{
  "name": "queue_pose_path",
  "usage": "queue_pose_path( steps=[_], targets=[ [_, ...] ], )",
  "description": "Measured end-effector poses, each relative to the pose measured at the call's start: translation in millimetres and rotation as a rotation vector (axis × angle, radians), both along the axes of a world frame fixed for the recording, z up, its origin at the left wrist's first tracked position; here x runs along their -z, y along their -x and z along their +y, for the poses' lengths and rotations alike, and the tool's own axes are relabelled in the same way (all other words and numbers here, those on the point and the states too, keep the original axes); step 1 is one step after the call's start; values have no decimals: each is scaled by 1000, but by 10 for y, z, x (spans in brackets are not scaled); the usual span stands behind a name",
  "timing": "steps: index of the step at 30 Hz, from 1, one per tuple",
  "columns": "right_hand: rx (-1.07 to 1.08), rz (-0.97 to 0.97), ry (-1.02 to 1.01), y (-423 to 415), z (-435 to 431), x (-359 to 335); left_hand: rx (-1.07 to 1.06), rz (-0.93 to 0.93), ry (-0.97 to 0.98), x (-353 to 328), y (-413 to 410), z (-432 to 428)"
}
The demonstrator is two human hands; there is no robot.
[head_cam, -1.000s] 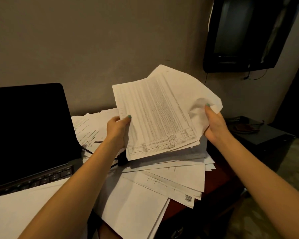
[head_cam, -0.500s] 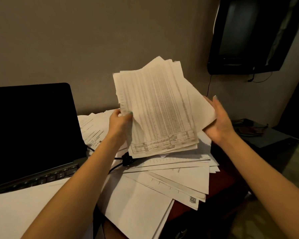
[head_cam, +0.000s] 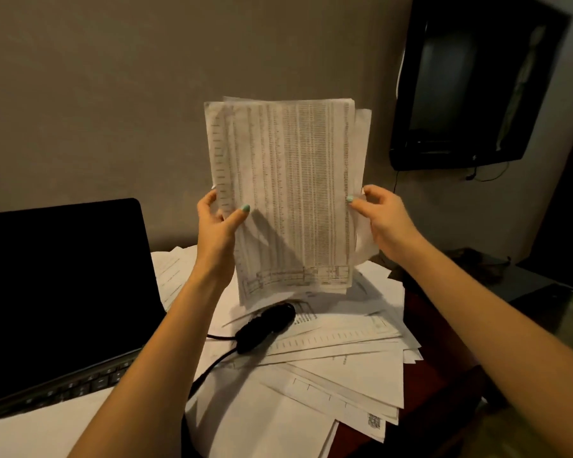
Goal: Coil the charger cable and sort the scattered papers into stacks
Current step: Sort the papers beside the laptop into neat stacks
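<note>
A bundle of printed sheets (head_cam: 288, 193) stands upright in the air above the desk, its lower edge just over the paper pile. My left hand (head_cam: 217, 226) grips its left edge, thumb on the front. My right hand (head_cam: 382, 216) pinches its right edge. Under the bundle lies a black charger brick (head_cam: 265, 327) on scattered papers (head_cam: 338, 358), and its black cable (head_cam: 205, 371) runs down toward me and under my left forearm.
An open laptop (head_cam: 63, 292) with a dark screen stands at the left, with white sheets in front of it. A dark wall-mounted TV (head_cam: 470, 84) hangs at the upper right. The red-brown desk edge (head_cam: 424, 375) shows at the right, a low dark table (head_cam: 477, 272) beyond.
Both hands have lifted the bundle and turned it from tilted to upright, squaring the fanned sheets. The charger brick that the papers covered now shows.
</note>
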State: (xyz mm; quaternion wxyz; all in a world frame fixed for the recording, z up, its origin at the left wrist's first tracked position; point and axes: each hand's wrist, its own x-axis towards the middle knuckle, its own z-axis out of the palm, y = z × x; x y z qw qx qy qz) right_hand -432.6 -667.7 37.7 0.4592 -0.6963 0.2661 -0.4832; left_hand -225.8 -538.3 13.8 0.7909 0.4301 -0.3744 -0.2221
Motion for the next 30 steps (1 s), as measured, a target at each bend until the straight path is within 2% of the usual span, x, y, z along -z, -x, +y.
queue_pose_path(
  steps=[3,8,14,18,20,23,26,30],
  targets=[
    [39,-90,-16,-24,42,8,40,-80,5,-86,-15,42],
    [55,-128,-22,154,59,64,99,-255,-25,-176,103,123],
    [115,-279,27,305,152,51,107,-406,71,-307,402,221],
    [45,-272,93,437,215,-83,121,-455,127,-450,466,280],
    [79,-315,118,448,267,-152,128,-454,115,-461,451,252],
    [168,-385,146,392,315,-194,145,-402,-18,-379,428,185],
    [207,-438,129,355,329,-169,101,-438,-167,-219,435,104],
    [191,-363,146,313,361,-42,78,-387,-113,-109,523,21]
  ],
)
